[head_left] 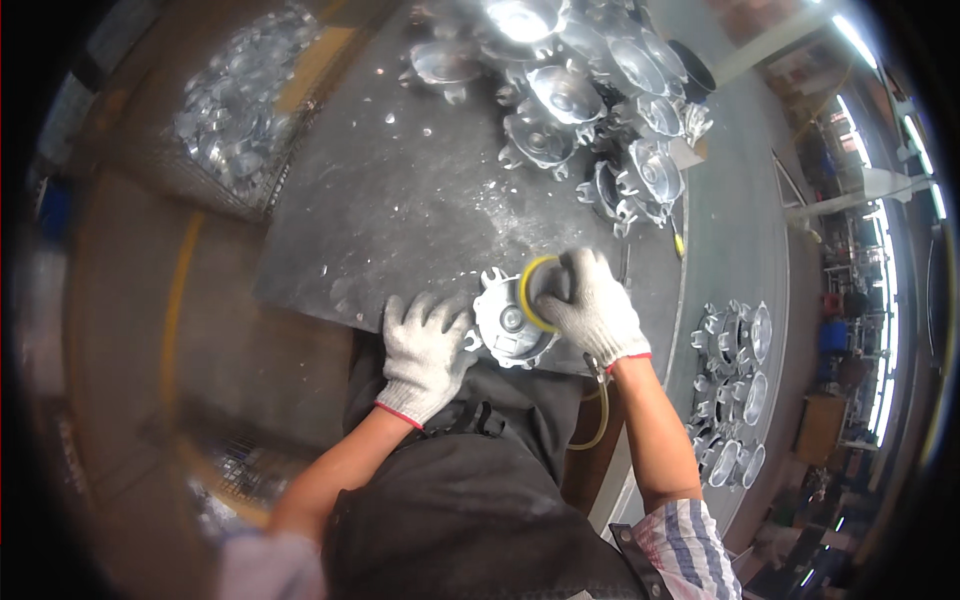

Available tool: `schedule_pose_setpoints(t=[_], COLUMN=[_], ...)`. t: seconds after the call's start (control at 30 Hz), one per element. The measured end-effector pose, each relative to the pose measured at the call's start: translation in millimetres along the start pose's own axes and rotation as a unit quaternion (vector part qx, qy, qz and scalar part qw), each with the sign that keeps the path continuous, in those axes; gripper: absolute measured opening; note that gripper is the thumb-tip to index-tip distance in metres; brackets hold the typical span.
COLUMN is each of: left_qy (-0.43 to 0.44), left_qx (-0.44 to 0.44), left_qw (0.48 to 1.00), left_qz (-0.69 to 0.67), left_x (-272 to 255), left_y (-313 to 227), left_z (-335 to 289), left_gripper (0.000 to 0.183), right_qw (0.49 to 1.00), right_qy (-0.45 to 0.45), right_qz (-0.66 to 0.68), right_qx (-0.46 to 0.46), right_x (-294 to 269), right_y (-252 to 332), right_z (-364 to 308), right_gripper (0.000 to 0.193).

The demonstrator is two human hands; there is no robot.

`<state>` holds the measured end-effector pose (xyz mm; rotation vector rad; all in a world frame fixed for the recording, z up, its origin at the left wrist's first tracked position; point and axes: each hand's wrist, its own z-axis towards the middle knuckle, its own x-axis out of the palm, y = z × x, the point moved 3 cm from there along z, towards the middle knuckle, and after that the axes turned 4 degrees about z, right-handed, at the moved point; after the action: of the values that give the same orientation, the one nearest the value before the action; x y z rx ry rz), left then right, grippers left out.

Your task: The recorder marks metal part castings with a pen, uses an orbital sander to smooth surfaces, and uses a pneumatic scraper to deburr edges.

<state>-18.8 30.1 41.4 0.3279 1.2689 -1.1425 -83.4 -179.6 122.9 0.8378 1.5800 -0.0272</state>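
A round silver metal casting with lugs around its rim lies at the near edge of the dark worktable. My left hand, in a white knit glove with a red cuff, rests beside the casting's left side. Its fingers are spread over the table edge; whether the thumb touches a lug I cannot tell. My right hand, gloved the same way, is closed around a disc sander with a yellow-rimmed round pad. The pad is tilted over the casting's right side, hiding part of it. A yellowish hose hangs below that wrist.
Several similar castings are heaped at the table's far right. More castings stand in rows on a green-grey surface at right. A wire bin full of metal parts stands beyond the table's left edge. A yellow-handled tool lies near the heap.
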Motion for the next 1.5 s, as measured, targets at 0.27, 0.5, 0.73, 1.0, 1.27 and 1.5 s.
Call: schedule_pose_setpoints(t=[0.27, 0.5, 0.73, 1.0, 1.27, 1.5], left_qy=[-0.002, -0.008, -0.026, -0.028, -0.025, -0.015], left_qx=[-0.059, -0.016, -0.014, -0.018, -0.016, -0.022], left_qw=[0.998, 0.999, 0.999, 0.999, 0.998, 0.999], left_qz=[-0.025, -0.043, -0.034, -0.04, -0.059, -0.038], left_x=[34.0, 45.1, 42.6, 42.4, 42.9, 52.7], left_y=[2.1, -0.5, -1.9, -2.0, -3.5, 6.5], left_z=[31.6, 31.4, 31.3, 30.0, 32.2, 46.4], left_gripper=[0.06, 0.057, 0.055, 0.055, 0.052, 0.05], right_qw=[0.999, 1.0, 0.999, 0.999, 0.992, 0.994], right_qy=[-0.035, -0.023, -0.038, -0.051, -0.053, 0.062], right_qz=[-0.002, -0.02, -0.02, -0.006, 0.019, 0.027], right_qx=[0.027, 0.005, 0.03, -0.001, 0.116, 0.085], right_x=[-2.4, 3.6, -4.0, 9.9, -11.2, -6.6], right_y=[-14.5, 7.5, -3.0, 8.0, -32.4, -14.2], right_z=[-20.3, 16.7, 19.1, 26.9, -13.8, -76.2], right_gripper=[0.051, 0.05, 0.051, 0.052, 0.058, 0.054])
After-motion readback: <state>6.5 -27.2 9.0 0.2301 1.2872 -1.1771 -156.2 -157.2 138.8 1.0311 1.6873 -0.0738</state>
